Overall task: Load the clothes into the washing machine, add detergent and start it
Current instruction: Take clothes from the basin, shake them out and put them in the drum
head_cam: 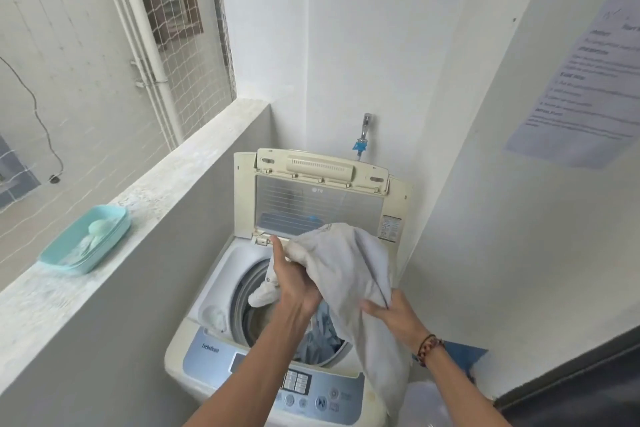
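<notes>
A top-loading washing machine [221, 270] stands in the corner with its lid [318, 198] raised upright. Both hands hold a pale grey-white garment [346, 274] over the open drum. My left hand [294, 284] grips its bunched left part above the drum. At its right edge my right hand [391, 315] pinches the cloth, and the rest hangs down over the machine's front right. Blue clothes [322, 336] lie inside the drum. The control panel [311, 392] with its buttons runs along the front edge.
A turquoise tray [69, 253] with a pale scoop and powder sits on the concrete ledge [166, 191] to the left. A tap [365, 130] is on the wall behind the machine. A printed sheet [581, 80] hangs on the right wall. Something blue [464, 355] lies at the machine's right.
</notes>
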